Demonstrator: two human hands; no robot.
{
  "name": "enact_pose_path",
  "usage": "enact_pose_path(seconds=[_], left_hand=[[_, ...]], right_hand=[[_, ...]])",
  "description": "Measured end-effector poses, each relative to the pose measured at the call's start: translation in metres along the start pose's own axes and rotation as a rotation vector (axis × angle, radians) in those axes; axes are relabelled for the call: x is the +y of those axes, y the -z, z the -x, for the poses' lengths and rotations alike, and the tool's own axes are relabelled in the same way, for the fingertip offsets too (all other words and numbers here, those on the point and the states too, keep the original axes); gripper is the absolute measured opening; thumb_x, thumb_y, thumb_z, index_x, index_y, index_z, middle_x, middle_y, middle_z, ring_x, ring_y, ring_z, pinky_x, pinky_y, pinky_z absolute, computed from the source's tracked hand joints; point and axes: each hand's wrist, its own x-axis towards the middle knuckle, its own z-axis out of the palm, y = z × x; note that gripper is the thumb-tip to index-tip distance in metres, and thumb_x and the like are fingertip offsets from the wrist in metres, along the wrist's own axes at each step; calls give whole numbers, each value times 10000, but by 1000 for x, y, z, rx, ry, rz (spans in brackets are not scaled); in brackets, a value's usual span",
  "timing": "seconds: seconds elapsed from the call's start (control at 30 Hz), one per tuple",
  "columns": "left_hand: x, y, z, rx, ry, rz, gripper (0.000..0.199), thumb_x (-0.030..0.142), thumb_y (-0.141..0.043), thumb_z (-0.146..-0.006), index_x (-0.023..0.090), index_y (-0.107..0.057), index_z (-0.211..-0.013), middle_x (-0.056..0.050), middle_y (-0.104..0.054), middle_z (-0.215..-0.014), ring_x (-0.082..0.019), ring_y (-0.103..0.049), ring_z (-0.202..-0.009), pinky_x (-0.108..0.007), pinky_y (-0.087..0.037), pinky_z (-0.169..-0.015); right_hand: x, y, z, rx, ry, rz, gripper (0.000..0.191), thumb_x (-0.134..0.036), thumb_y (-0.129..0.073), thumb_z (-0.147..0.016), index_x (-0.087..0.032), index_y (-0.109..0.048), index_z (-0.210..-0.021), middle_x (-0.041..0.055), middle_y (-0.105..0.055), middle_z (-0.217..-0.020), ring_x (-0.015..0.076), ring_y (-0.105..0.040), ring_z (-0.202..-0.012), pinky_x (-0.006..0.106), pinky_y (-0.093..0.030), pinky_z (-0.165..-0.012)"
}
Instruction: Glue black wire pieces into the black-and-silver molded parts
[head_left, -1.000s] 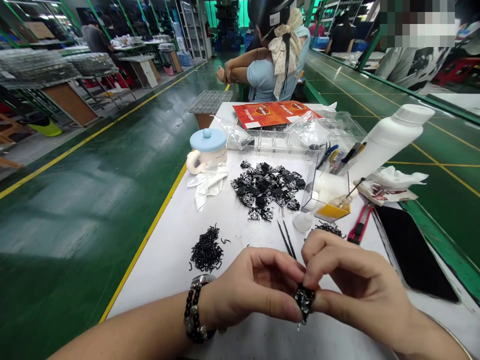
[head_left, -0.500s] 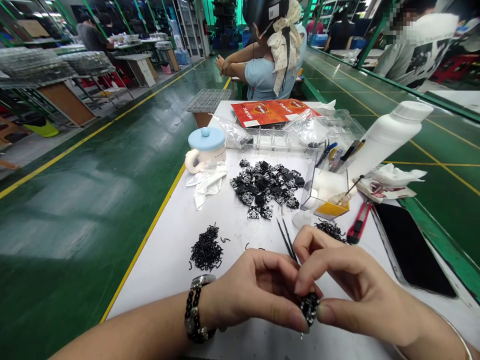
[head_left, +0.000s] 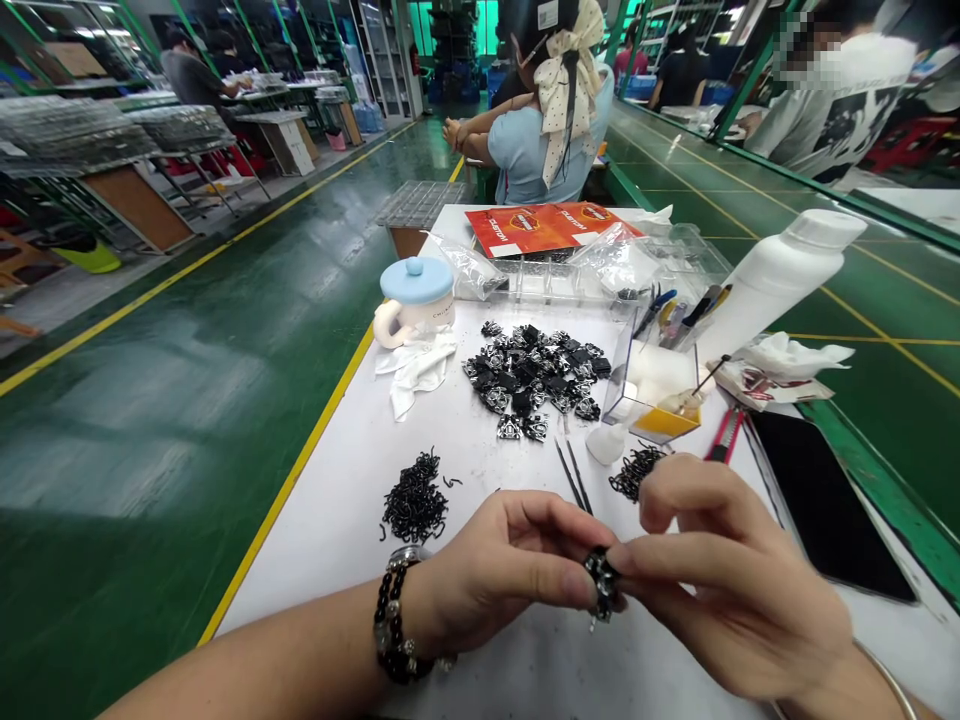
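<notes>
Between my hands, low over the white table (head_left: 315, 560), is a small black and silver part (head_left: 601, 583). My left hand (head_left: 502, 570) pinches it between thumb and fingers from the left. From the right, my right hand (head_left: 735, 580) grips the same part with thumb and index finger, its other fingers curled above. Behind them lies a pile of similar black and silver parts (head_left: 532, 370). Small black curved pieces form one heap (head_left: 415, 500) at the left and another (head_left: 636, 472) near my right hand. Black tweezers (head_left: 574, 475) point toward the held part.
A lidded mug (head_left: 416, 290) and crumpled tissue (head_left: 420, 370) stand back left. At right are a clear tool holder (head_left: 652, 390), white bottle (head_left: 780, 280), red cutter (head_left: 726, 435) and phone (head_left: 832, 510). A person (head_left: 547, 140) sits beyond the table.
The held part has moved slightly up and left. My right hand has turned, its upper fingers shifting right and uncovering more of the right heap. The view has shifted slightly.
</notes>
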Motion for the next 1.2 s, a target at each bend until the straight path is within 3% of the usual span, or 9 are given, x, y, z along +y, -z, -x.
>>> enact_pose_path(seconds=[0.13, 0.3, 0.57, 0.77, 0.9, 1.2], left_hand=[[0, 0, -1, 14, -18, 23, 293, 200, -831, -576, 105, -702, -822, -69, -670, -804, -154, -652, -694, -252, -497, -671], [0, 0, -3, 47, -39, 55, 255, 182, -807, -606, 91, -693, -815, -73, -664, -788, -134, -625, -671, -237, -487, -641], [1, 0, -4, 95, -10, 7, 278, 211, -810, -602, 79, -677, -807, -82, -664, -752, -154, -631, -662, -240, -481, -595], [0, 0, -4, 104, 20, 3, 282, 226, -813, -600, 80, -677, -800, -83, -676, -718, -150, -639, -619, -234, -482, -573], [0, 0, -4, 72, -1, 1, 253, 210, -799, -625, 83, -685, -812, -73, -684, -715, -145, -651, -627, -223, -489, -585], [0, 0, -5, 69, -17, -8, 251, 203, -799, -634, 80, -686, -822, -72, -682, -706, -144, -649, -632, -218, -495, -576]], right_hand=[[-4, -1, 6, 39, 97, 281, 268, -39, -571, -756, -188, -621, -973, 19, -523, -770, 126, -518, -687, 308, -430, -619], [-10, -9, 21, 111, -23, 510, 321, -132, -554, -831, -293, -596, -1106, -9, -599, -688, 138, -561, -618, 318, -424, -597], [-1, 4, 24, -113, 154, 482, 343, -142, -528, -851, -142, -552, -1193, 30, -635, -756, 151, -563, -682, 322, -417, -598], [0, 4, 20, -122, 149, 419, 321, -97, -481, -847, -97, -531, -1164, 47, -602, -770, 164, -538, -700, 349, -392, -612], [8, 2, 21, -168, 162, 354, 351, -98, -516, -825, -161, -505, -1171, 18, -585, -761, 139, -508, -660, 336, -383, -607], [8, -5, 15, -88, 179, 435, 321, -32, -490, -756, -104, -518, -1067, 53, -475, -835, 151, -428, -700, 347, -328, -607]])
